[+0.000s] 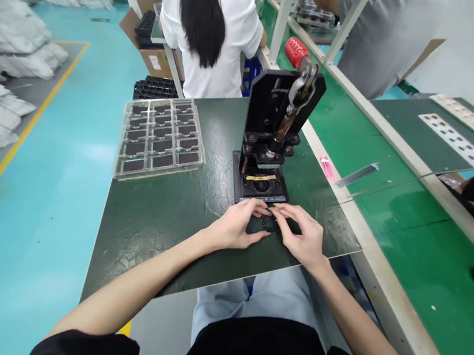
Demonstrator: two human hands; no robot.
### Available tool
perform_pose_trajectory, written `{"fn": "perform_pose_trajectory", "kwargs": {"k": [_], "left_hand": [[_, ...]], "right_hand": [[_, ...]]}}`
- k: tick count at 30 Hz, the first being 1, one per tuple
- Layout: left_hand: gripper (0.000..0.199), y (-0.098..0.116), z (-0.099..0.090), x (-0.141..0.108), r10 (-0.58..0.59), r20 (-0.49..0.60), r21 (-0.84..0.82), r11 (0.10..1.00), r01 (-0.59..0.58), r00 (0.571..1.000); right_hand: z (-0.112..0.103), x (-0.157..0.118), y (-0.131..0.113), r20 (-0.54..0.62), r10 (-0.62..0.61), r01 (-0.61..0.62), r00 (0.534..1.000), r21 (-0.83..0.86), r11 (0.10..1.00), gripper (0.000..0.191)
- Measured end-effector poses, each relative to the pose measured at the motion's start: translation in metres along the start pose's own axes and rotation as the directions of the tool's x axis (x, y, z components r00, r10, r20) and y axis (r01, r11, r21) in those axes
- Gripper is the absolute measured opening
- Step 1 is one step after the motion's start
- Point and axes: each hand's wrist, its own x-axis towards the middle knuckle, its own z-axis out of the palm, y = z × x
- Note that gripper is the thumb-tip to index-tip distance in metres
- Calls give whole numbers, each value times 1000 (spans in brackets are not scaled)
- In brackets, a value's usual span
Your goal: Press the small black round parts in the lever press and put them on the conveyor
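Just in front of the black hand press (273,130), a small round black part (269,223) is held over the dark green table (153,208). My left hand (243,223) grips it from the left, thumb below and fingers above. From the right, my right hand (301,233) pinches at its upper edge with thumb and index finger. The press has a red handle (296,52) raised at the top. On its base lies a black fixture (261,186) with a yellow strip across it.
A clear tray (162,138) with dark pieces in its compartments lies at the table's left. A green conveyor (387,199) with a pale rail runs along the right. A person in white (210,33) sits ahead; another in grey (387,41) is across the conveyor.
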Motion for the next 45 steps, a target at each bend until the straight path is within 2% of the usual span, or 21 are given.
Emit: {"fn": "perform_pose_trajectory", "kwargs": {"k": [2, 10, 14, 15, 17, 20, 21, 22, 25, 28, 30, 32, 33, 35, 37, 41, 43, 45], "left_hand": [[50, -1, 1, 0, 5, -7, 9, 1000, -5, 1000], [50, 3, 1, 1, -43, -11, 7, 999, 44, 999], [44, 8, 0, 2, -83, -1, -21, 996, 83, 997], [44, 9, 0, 3, -87, 2, -34, 996, 87, 996], [43, 9, 0, 3, -89, 6, -47, 995, 89, 996], [42, 8, 2, 2, -83, 8, -33, 996, 83, 997], [42, 7, 2, 2, -78, 10, -30, 997, 78, 997], [41, 6, 3, 2, -73, 10, -32, 997, 73, 997], [43, 3, 3, 1, -67, 0, -68, 995, 67, 998], [47, 1, 3, 1, -59, -5, -79, 995, 58, 998], [51, 0, 3, 2, -51, 4, -54, 997, 51, 999], [54, 0, 3, 3, -38, 19, -32, 999, 38, 999], [56, 0, 2, 4, -24, 25, -22, 999, 25, 999], [54, 0, -1, 5, 0, 26, 2, 1000, 0, 1000], [45, 0, -4, 6, 2, -9, 19, 1000, -1, 1000], [14, -1, -7, 9, -65, -207, 5, 998, 67, 976], [9, -2, -6, 11, -99, -320, -11, 995, 101, 942], [8, -3, -6, 12, -137, -380, -46, 991, 129, 915]], "right_hand": [[0, 3, -2, 44, -12, 12, 999, -1, 1000, 9], [1, 6, -1, 127, -90, 89, 988, 14, 996, 17], [1, 6, 0, 134, -36, 30, 990, 44, 999, 16], [1, 6, 1, 98, 9, -17, 995, 82, 996, 16], [0, 6, 2, -57, 138, -126, 989, 180, 976, 15], [-3, 4, 4, -321, 308, -226, 896, 267, 937, 16], [-5, 3, 4, -353, 316, -233, 881, 257, 938, 14], [-8, 1, 4, -351, 307, -234, 884, 235, 943, 12], [-17, -7, 3, -246, 237, -212, 940, 125, 969, 16], [-27, -11, 1, -18, 186, -185, 982, 41, 982, 24], [-32, -11, 2, 179, 147, -153, 973, 20, 988, 28], [-34, -9, 6, 305, 109, -113, 946, -5, 994, 20], [-34, -8, 10, 336, 94, -92, 937, -21, 996, 22], [-34, -7, 18, 384, 60, -47, 921, -44, 998, 42], [-33, -6, 27, 420, 13, 6, 907, -45, 999, 49], [-32, -8, 37, 413, -33, 54, 910, -38, 998, 44], [-33, -8, 37, 406, -34, 50, 913, -29, 998, 43], [-34, -8, 37, 404, -18, 29, 915, -22, 999, 42]]}}
